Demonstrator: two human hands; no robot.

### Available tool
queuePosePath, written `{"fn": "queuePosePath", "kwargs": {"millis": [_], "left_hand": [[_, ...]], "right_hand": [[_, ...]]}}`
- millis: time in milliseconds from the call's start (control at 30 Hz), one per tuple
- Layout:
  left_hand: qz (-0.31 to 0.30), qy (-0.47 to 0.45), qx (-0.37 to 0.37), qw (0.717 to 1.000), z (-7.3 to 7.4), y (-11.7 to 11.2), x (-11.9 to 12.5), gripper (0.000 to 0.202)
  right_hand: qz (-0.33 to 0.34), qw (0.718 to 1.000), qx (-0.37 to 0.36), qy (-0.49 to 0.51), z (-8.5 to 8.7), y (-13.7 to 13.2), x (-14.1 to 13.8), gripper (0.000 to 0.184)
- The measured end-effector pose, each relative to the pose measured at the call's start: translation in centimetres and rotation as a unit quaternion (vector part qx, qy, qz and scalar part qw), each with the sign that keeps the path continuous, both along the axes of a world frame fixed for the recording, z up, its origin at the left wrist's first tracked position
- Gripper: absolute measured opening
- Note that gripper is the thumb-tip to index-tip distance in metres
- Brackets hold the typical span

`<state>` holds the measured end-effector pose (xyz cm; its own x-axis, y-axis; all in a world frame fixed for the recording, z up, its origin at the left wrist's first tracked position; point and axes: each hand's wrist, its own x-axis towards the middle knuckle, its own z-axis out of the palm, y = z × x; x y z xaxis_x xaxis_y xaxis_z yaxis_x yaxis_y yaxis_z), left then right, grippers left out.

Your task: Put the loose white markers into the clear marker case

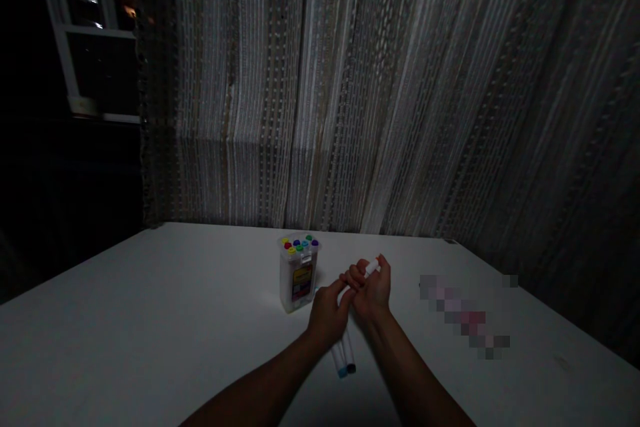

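Observation:
A white marker with an orange tip is held up between my two hands. My right hand is closed around its upper part, with the thumb near the orange end. Fingers of my left hand are closed on the lower part, touching the right hand. Below them on the table lie two white markers side by side, one with a light blue end and one with a black end; their far parts are hidden by the hands. Left of my hands stands a clear plastic case holding several markers with coloured ends.
The white table reaches back to a striped, patterned curtain. To the right lies a pixelated reddish and grey patch that I cannot make out. A dark window is at the far left. The room is dim.

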<state>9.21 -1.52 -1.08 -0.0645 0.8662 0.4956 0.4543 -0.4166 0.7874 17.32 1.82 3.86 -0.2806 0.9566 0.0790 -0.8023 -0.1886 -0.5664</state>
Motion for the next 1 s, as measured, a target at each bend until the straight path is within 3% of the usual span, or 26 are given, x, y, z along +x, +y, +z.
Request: {"fn": "queuePosePath", "kwargs": {"millis": [533, 1000], "left_hand": [[0.033, 0.014, -0.019, 0.999, -0.55, 0.22, 0.14, 0.032], [0.029, 0.006, -0.023, 0.999, -0.31, 0.10, 0.39, 0.033]], "right_hand": [[-0.033, 0.998, -0.051, -0.008, 0.31, -0.33, -0.71, 0.044], [-0.028, 1.000, -0.006, -0.007, -0.46, 0.01, -0.42, 0.043]]}}
